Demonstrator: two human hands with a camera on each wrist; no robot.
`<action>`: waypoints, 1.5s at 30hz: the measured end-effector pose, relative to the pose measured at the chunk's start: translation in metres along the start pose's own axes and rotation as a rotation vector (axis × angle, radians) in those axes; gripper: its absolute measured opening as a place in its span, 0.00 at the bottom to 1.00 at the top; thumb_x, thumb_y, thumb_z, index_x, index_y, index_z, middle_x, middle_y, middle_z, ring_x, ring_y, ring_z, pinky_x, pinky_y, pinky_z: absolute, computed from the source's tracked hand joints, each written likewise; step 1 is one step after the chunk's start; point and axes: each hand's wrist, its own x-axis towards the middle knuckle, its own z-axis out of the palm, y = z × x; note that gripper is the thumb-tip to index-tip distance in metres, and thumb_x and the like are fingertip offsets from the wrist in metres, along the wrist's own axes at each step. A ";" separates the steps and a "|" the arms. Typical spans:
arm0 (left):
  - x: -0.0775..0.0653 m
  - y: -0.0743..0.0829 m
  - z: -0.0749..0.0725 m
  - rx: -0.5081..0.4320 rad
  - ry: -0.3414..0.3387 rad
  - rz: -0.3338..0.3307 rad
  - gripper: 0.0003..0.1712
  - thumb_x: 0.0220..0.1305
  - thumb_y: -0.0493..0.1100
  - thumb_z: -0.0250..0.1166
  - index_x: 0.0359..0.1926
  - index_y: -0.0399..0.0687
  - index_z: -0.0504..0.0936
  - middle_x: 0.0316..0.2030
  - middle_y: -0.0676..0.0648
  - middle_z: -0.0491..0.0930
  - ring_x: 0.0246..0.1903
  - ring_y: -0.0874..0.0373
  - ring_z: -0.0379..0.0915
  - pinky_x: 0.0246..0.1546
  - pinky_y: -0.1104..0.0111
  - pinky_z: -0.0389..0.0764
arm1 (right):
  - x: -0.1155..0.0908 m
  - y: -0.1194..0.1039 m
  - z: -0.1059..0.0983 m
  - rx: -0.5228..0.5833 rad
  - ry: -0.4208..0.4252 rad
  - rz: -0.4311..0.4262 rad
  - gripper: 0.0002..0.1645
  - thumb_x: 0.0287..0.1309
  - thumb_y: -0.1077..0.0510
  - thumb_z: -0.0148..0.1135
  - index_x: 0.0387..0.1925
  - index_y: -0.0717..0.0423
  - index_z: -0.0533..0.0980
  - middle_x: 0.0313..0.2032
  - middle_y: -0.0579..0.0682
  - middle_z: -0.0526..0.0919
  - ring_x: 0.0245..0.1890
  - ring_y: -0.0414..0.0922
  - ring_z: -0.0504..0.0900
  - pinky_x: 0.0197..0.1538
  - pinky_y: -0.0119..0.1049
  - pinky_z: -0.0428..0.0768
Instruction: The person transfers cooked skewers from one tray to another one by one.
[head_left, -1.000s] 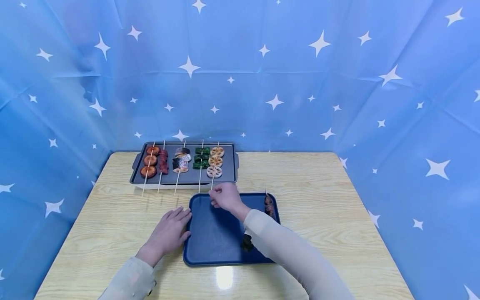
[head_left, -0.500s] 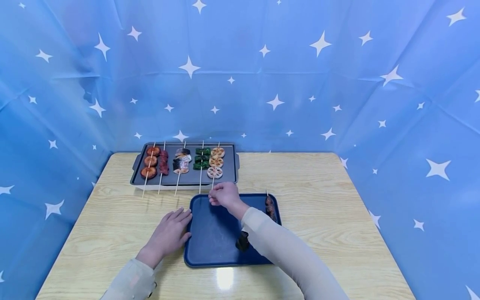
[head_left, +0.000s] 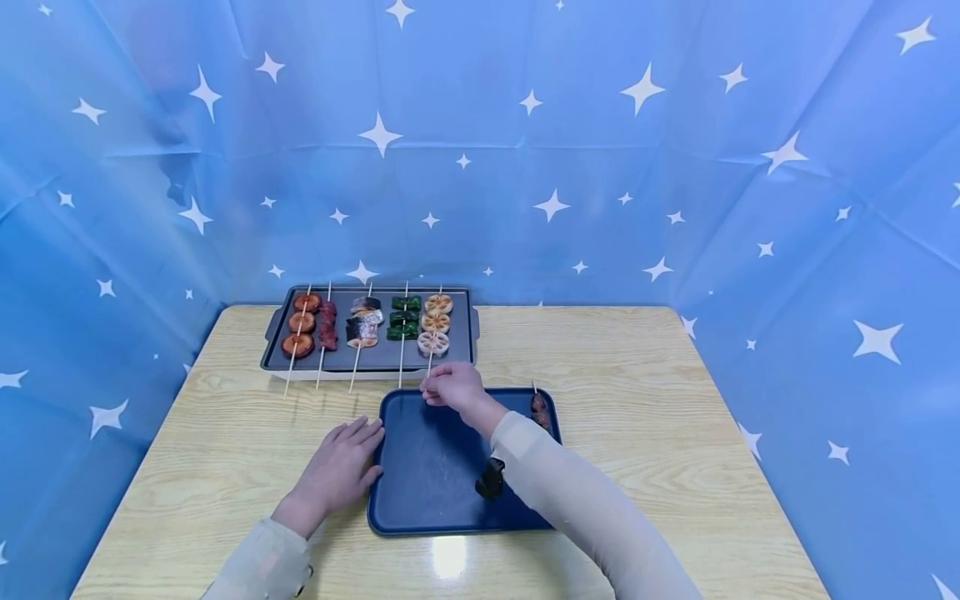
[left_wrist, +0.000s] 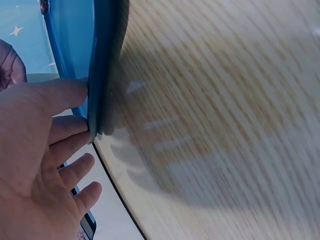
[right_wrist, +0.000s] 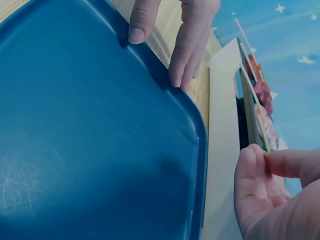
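Observation:
At the blue tray's far edge my right hand (head_left: 459, 387) pinches the bare stick end of a lotus root skewer (head_left: 435, 322) between thumb and fingertips. The skewer's three slices lie over the right part of a grey grill pan (head_left: 461, 358); the tip of its stick is hidden in my fingers. My left hand (head_left: 333, 467) rests at the left side of the blue tray (head_left: 427, 492), fingers extended. In the left wrist view its thumb (left_wrist: 65, 95) and fingertips touch the tray's rim. A brown meat skewer (head_left: 538, 407) lies along the tray's right side, partly behind my right sleeve.
Left of the lotus root, the pan carries a green vegetable skewer (head_left: 403, 318), a fish skewer (head_left: 363, 321), a red meat skewer (head_left: 327, 325) and a mushroom skewer (head_left: 298, 323). Their sticks overhang its near edge. A starry blue curtain (head_left: 480, 233) hangs behind the wooden table (head_left: 637, 392).
My right hand has shifted slightly to the right, and the lotus root skewer has moved the same way, away from the green skewer. The left hand stays at the tray's edge.

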 end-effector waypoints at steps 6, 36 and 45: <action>0.000 0.002 -0.001 -0.006 -0.005 -0.004 0.33 0.61 0.51 0.67 0.63 0.38 0.75 0.66 0.41 0.71 0.69 0.41 0.63 0.68 0.45 0.64 | -0.003 -0.003 -0.007 -0.023 -0.010 -0.029 0.08 0.63 0.65 0.57 0.40 0.63 0.81 0.38 0.57 0.87 0.28 0.39 0.83 0.39 0.33 0.87; -0.004 0.002 -0.001 -0.014 0.007 0.004 0.32 0.61 0.50 0.67 0.63 0.38 0.75 0.66 0.41 0.72 0.68 0.41 0.63 0.68 0.44 0.64 | -0.031 -0.016 -0.056 -0.024 -0.056 -0.129 0.10 0.60 0.64 0.64 0.42 0.64 0.79 0.29 0.50 0.85 0.31 0.43 0.83 0.47 0.44 0.86; -0.002 0.001 -0.001 0.005 0.027 0.022 0.32 0.60 0.50 0.68 0.62 0.38 0.75 0.65 0.41 0.73 0.68 0.41 0.64 0.67 0.45 0.66 | -0.043 -0.010 -0.082 -0.055 -0.081 -0.110 0.08 0.57 0.66 0.64 0.39 0.64 0.76 0.24 0.44 0.79 0.33 0.42 0.83 0.43 0.40 0.86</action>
